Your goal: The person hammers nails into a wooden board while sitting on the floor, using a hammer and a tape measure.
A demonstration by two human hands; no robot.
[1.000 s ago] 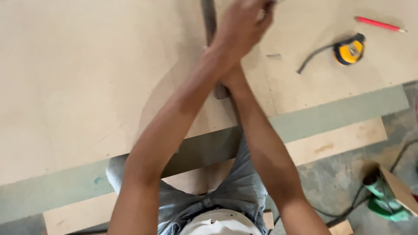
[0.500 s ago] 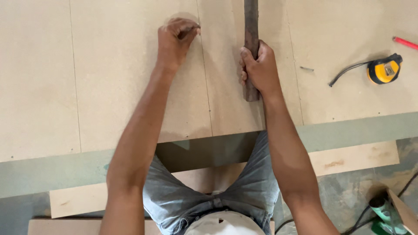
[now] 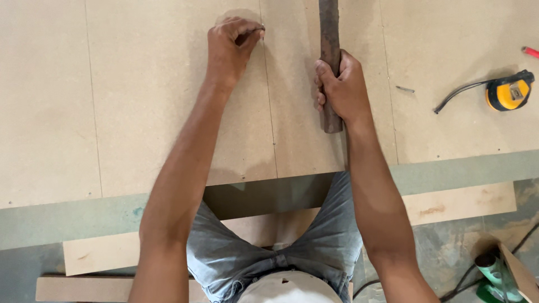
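Note:
My left hand (image 3: 231, 46) pinches a small nail (image 3: 259, 28) against a pencil line on the tan fibreboard sheet (image 3: 140, 95). My right hand (image 3: 342, 87) is wrapped around a dark wooden handle (image 3: 329, 33) that runs up out of the top of the view; its head is hidden. The handle lies about a hand's width to the right of the nail. Both forearms reach forward over the board's near edge.
A yellow tape measure (image 3: 508, 92) with a black strap lies on the board at the right, a red pencil (image 3: 530, 52) beyond it, and a loose nail (image 3: 404, 88) nearer my right hand. Board strips (image 3: 460, 205) and a green tool (image 3: 494, 275) are on the floor.
The arms were crossed with both hands near the handle a second ago. Now the left hand has moved left to the pencil line and holds the nail; the right hand keeps the handle.

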